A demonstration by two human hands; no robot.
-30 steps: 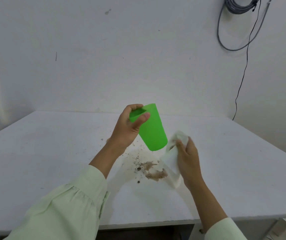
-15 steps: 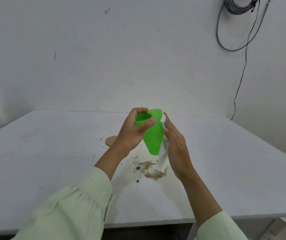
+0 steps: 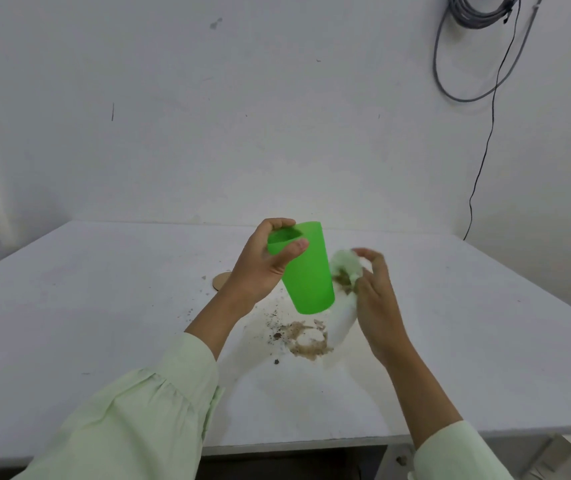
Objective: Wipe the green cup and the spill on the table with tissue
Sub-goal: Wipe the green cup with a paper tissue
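My left hand (image 3: 259,268) grips the green cup (image 3: 306,271) by its rim, thumb inside the mouth, and holds it upright above the white table (image 3: 104,306). My right hand (image 3: 377,299) holds a white tissue (image 3: 344,289) just right of the cup's side; the tissue is blurred, stained brown near the top, and hangs down towards the table. A brown spill (image 3: 304,339) with dark crumbs lies on the table under the cup.
A round tan disc (image 3: 221,281) lies on the table behind my left wrist. The wall stands close behind the table. Grey cables (image 3: 478,57) hang at the upper right. The table's front edge runs just below my forearms.
My right hand with the tissue went up against the cup's side, then came away to the right. The cup turned slightly in my left hand.
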